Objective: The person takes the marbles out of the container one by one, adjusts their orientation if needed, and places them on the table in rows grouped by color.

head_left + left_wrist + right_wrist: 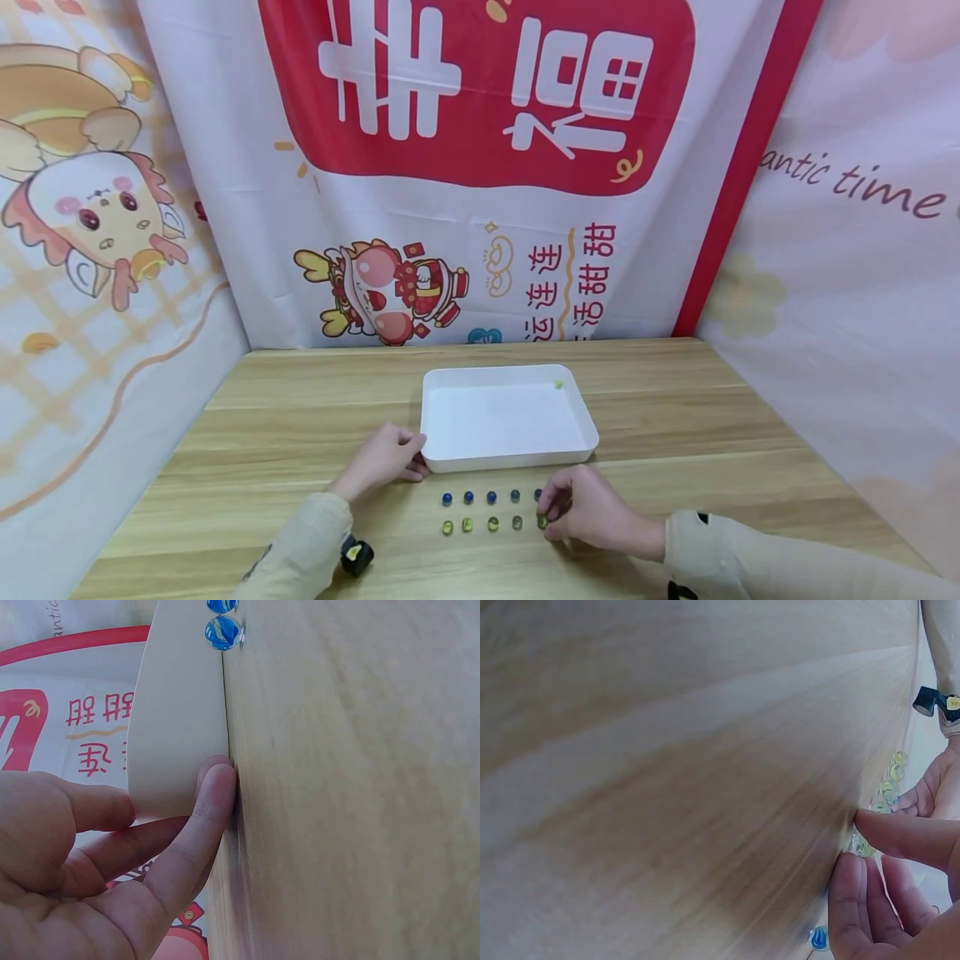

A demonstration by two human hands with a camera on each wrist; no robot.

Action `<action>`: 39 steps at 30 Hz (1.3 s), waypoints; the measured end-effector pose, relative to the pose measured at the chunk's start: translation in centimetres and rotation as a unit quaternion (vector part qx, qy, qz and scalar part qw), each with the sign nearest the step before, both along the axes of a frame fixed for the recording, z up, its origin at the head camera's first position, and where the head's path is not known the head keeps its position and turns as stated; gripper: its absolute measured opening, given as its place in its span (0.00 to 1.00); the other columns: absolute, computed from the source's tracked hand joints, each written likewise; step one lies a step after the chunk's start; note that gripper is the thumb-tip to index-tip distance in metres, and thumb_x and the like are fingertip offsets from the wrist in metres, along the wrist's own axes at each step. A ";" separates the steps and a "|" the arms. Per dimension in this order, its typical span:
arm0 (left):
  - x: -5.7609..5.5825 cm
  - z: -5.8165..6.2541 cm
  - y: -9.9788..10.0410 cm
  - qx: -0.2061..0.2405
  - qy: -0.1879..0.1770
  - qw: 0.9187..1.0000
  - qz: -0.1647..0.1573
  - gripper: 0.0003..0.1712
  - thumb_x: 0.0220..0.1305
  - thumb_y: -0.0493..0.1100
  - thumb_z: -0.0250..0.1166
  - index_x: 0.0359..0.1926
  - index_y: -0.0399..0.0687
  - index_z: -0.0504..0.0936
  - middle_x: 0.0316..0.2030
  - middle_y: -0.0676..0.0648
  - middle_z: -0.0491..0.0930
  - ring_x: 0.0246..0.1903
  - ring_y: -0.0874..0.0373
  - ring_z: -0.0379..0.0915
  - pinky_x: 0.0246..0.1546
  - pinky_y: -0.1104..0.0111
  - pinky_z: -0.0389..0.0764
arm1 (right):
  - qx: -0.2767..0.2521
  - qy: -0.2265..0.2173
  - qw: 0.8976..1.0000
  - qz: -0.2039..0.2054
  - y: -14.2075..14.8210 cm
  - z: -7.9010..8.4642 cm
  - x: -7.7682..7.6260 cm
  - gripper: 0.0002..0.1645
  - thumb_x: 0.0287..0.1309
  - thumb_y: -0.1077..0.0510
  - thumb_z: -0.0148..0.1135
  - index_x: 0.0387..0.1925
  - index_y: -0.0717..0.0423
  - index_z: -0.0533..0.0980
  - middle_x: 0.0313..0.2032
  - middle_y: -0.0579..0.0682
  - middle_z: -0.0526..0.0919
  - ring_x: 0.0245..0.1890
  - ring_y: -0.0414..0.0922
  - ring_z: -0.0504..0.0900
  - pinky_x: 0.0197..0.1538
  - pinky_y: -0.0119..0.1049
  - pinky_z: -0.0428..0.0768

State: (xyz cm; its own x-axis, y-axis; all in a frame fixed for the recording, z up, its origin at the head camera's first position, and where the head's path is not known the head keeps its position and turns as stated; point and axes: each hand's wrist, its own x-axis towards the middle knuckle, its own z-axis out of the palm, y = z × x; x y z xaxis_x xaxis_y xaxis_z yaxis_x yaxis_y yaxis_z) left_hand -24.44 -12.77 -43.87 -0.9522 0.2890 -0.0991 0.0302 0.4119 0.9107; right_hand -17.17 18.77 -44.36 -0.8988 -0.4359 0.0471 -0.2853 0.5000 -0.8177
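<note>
My left hand grips the near left corner of a shallow white tray. In the left wrist view the thumb is at its rim and the fingers lie low against its wall. My right hand pinches a yellow-green glass marble at the right end of the nearer row; in the right wrist view this marble shows between thumb and fingers, down at the table. Blue marbles form a row between it and the tray, the rightmost partly behind my right fingers.
Several more yellow-green marbles stand in the nearer row. One small yellow-green marble lies in the tray's far right corner. The wooden table meets printed cloth walls at the back and both sides.
</note>
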 end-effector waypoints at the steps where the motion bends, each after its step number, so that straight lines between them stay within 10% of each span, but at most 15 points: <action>1: 0.0 0.0 0.0 0.000 0.000 1.000 0.000 0.18 0.75 0.37 0.53 0.34 0.30 0.84 0.27 0.40 0.83 0.29 0.49 0.83 0.32 0.63 0.87 | 0.002 0.000 1.000 0.000 0.0 0.0 0.0 0.18 0.32 0.74 0.77 0.28 0.57 0.81 0.26 0.47 0.83 0.27 0.43 0.81 0.32 0.32 0.83; 39: -0.2 -0.2 -0.2 0.002 -0.008 1.000 0.000 0.18 0.75 0.38 0.53 0.33 0.32 0.84 0.27 0.41 0.82 0.29 0.51 0.82 0.32 0.64 0.87 | 0.004 0.055 0.998 0.000 0.3 1.5 -0.5 0.15 0.35 0.71 0.78 0.29 0.59 0.81 0.27 0.51 0.83 0.26 0.44 0.81 0.30 0.34 0.84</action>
State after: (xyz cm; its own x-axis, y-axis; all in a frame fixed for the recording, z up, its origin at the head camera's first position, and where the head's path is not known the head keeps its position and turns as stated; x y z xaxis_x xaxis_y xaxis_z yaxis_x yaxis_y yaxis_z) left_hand -24.68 -12.94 -44.08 -0.9507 0.2887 -0.1130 0.0153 0.4076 0.9130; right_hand -17.69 19.12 -42.86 -0.8882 -0.4368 0.1424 -0.3739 0.5071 -0.7765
